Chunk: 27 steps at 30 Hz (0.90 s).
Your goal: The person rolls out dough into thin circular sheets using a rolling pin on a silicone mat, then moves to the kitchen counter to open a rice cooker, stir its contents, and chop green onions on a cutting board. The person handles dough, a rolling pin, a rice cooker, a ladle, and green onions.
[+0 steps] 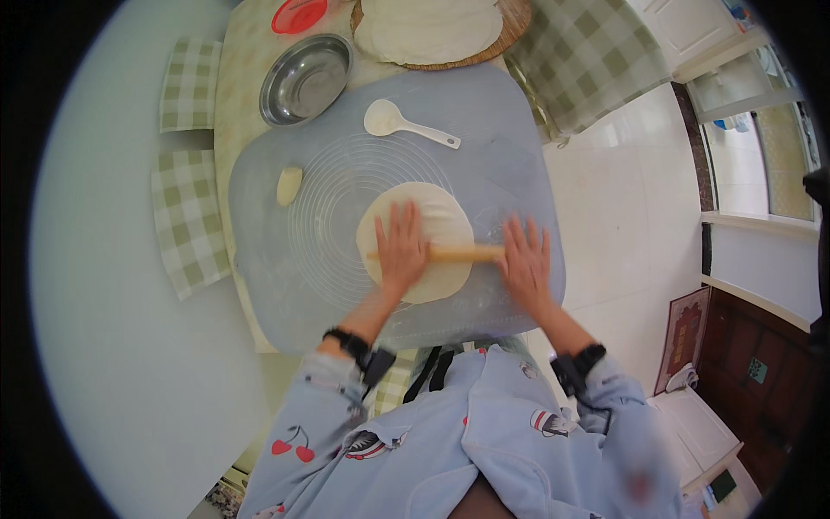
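A round, flat sheet of dough (431, 207) lies on a blue-grey mat printed with rings. Across it rests a wooden rolling pin (462, 253). My left hand (403, 250) lies flat over the pin's left part, above the dough, fingers extended. On the pin's right end, past the dough's edge, is my right hand (526, 263), palm down with fingers extended. Both hands are slightly blurred. Farther up the mat (259, 272) lies a white spoon (415, 128) with what looks like flour in its bowl. A small piece of dough (289, 186) sits at the left.
Beyond the mat, a steel bowl (307, 80) and a red plastic container (299, 14) stand at the upper left. Stacked dough sheets (428, 29) lie on a round woven board (515, 29). Checked cloth-covered chairs (191, 214) flank the table, with a wall at the left.
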Motion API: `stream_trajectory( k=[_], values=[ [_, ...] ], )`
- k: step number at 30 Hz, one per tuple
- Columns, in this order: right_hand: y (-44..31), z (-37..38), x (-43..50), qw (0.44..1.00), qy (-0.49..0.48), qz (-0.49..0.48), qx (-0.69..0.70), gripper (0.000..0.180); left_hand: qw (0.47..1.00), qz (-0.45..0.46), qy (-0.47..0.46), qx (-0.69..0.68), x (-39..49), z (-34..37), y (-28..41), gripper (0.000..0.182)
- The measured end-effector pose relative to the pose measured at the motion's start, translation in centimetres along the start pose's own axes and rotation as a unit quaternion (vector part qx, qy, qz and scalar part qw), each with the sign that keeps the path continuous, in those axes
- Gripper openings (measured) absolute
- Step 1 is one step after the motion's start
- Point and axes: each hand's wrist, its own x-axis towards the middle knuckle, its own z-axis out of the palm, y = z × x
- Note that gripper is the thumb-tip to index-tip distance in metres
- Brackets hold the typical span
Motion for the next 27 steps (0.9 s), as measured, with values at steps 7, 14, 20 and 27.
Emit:
stream_trajectory(
  k=[7, 14, 20, 27],
  values=[
    [1.0, 0.1, 0.1, 0.999, -0.041, -0.020, -0.002, 0.069, 0.999, 0.013, 0.042, -0.005, -0.9, -1.0, 1.2, 0.073],
    [1.2, 0.2, 3.0, 1.000, 0.013, 0.007, -0.003, 0.071, 0.998, -0.016, 0.067, -0.011, 3.5, 0.4, -0.2, 0.072],
    [2.1, 0.8, 3.4, 1.000, 0.024, -0.006, -0.009, 0.066, 0.995, -0.013, 0.092, -0.037, 4.2, -0.3, 0.7, 0.073],
    [0.1, -1.2, 1.3, 0.999, -0.028, -0.011, -0.018, 0.063, 0.997, 0.009, 0.053, -0.053, -0.8, -0.7, 0.8, 0.072]
  ],
)
